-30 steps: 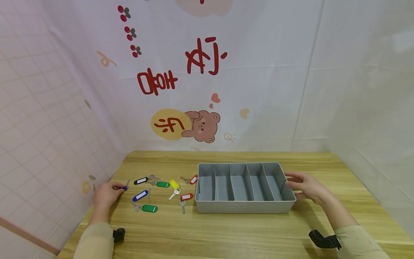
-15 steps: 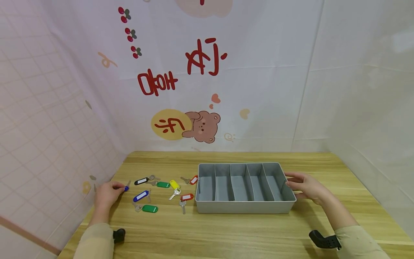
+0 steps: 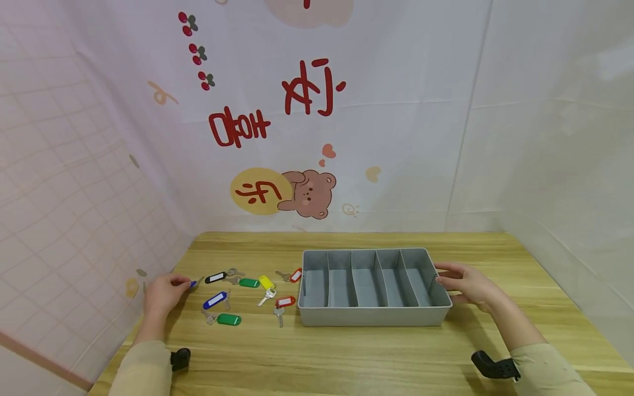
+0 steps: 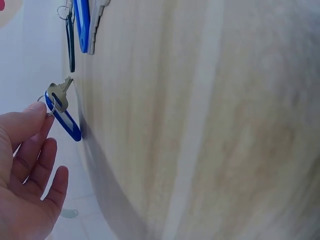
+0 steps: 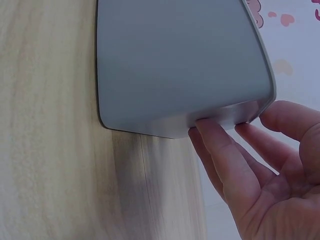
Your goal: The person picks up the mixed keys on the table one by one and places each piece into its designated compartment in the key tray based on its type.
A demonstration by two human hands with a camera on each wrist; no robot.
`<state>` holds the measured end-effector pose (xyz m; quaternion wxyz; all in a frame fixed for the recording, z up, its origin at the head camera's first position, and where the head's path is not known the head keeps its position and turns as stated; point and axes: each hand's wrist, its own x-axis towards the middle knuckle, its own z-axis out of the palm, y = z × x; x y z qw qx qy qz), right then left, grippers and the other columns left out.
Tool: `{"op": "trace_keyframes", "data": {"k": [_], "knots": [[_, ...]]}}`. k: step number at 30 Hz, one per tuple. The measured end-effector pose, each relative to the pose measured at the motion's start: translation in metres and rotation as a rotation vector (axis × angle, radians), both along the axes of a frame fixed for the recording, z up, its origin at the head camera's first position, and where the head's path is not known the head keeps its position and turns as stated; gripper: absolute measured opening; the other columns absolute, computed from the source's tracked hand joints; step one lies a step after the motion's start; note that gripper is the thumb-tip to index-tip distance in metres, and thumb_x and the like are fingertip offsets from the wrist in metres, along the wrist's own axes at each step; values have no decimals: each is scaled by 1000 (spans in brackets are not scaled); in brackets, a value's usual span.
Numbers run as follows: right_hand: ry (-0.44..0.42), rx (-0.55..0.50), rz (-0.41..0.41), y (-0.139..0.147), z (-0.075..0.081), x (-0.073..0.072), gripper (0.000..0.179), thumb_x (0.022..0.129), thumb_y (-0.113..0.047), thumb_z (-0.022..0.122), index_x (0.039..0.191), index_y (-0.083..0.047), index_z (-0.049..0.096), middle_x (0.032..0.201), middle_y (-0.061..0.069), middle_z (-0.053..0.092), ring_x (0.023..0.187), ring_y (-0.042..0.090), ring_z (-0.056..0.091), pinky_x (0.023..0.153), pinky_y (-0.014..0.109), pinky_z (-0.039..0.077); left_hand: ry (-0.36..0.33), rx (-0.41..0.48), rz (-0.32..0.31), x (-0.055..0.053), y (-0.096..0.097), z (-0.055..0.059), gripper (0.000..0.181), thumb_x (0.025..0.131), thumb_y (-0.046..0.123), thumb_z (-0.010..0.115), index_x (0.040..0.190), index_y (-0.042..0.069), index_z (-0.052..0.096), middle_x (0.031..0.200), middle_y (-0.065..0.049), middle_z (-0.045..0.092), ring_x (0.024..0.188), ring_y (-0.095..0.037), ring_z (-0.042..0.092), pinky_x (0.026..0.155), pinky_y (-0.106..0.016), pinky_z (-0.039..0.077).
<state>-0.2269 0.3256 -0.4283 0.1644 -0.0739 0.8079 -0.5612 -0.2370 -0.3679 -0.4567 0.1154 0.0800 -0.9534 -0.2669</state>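
Note:
At the table's left side, my left hand (image 3: 162,297) pinches the ring of a key with a blue tag (image 4: 65,122) between thumb and forefinger. The key (image 4: 59,97) points away from the fingers, and the tag hangs tilted, its lower end close over the tabletop. My other fingers are loosely bent. On the right, my right hand (image 3: 465,285) holds the end wall of a grey compartment box (image 3: 371,316). Its thumb (image 5: 287,117) reaches over the rim, the tip hidden, and the fingers lie against the outside wall. The box's five slots hold nothing visible.
Several tagged keys lie between hand and box: a black tag (image 3: 215,278), a blue tag (image 3: 215,300), green tags (image 3: 229,319), a yellow tag (image 3: 266,282) and red tags (image 3: 285,301). A printed cloth (image 3: 396,137) hangs behind the wooden table (image 3: 307,363).
The blue-tagged key in my left hand has tilted and shifted slightly, with the key swinging a little to the right. The right hand and the box stay in place.

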Motion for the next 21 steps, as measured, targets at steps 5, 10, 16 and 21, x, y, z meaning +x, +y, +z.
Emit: {"op": "trace_keyframes", "data": {"k": [5,10,16,21], "knots": [[-7,-7,-12,-1,0,0,63,102,-14,57,148,14,25,144,40,35,125,42,49,85,44,55,19,-9,1,-2,2,2,19,91,17,69,95,0,74,95,-19,71,97,-46,61,84,-55,43],[-4,-3,-18,-1,0,1,63,102,-14,57,148,14,26,143,39,37,122,35,53,84,44,55,21,11,-2,-4,3,4,18,92,17,69,95,-1,74,91,-17,72,95,-44,61,85,-54,42],[-5,-10,-26,-2,-1,1,63,101,-14,58,148,14,26,143,39,38,121,38,53,84,45,55,15,30,4,-2,9,11,20,92,17,67,96,-1,73,90,-16,72,94,-43,61,83,-53,42],[-10,-19,-27,-1,0,2,64,101,-14,58,149,13,26,143,39,37,121,37,54,83,44,56,3,54,-3,-2,13,16,22,94,18,66,100,-2,74,92,-16,72,92,-40,62,79,-50,44]]}}
